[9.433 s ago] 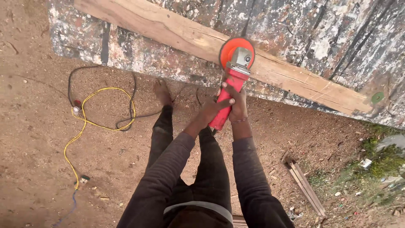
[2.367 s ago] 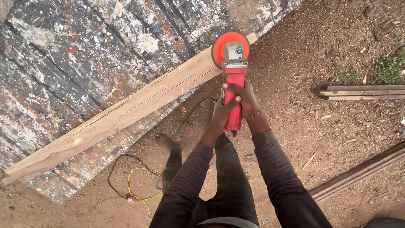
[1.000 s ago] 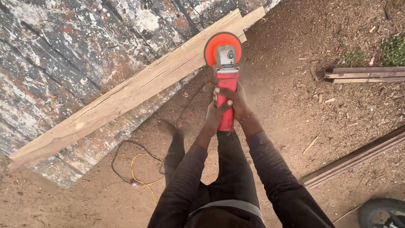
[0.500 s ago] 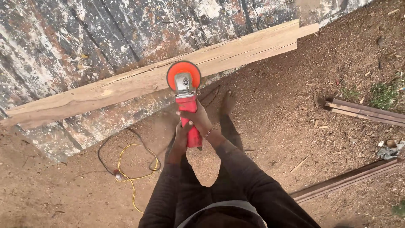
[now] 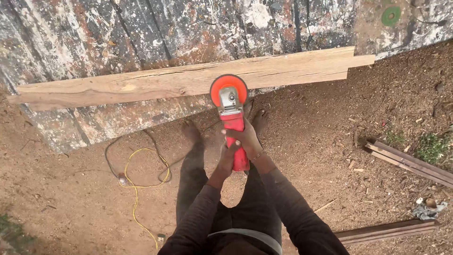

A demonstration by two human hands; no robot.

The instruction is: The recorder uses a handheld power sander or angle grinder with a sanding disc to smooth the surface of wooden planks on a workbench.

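Against the near edge of the long wooden plank (image 5: 188,80), a red angle grinder (image 5: 232,120) sits with its orange disc (image 5: 228,89) overlapping the plank's lower edge, a little right of the plank's middle. The grinder's long axis runs nearly square to the plank: the disc end points away from the person toward the plank, the handle end back toward their body. The plank itself lies crosswise, left to right, on a paint-spattered worktop (image 5: 141,28), its right end notched and reaching past the worktop's corner.

Both hands are wrapped around the grinder's red body below the plank. The right hand (image 5: 246,138) is clamped higher up, nearer the disc; the left hand (image 5: 227,158) grips just behind it, at the tail end, the two hands touching.

Below the plank, two bare feet stand on the sawdust-strewn ground. Left of the feet a yellow cable (image 5: 134,182) and a black cord (image 5: 113,153) loop on the ground. Well to the right of the plank's end lie dark wooden strips (image 5: 408,163).
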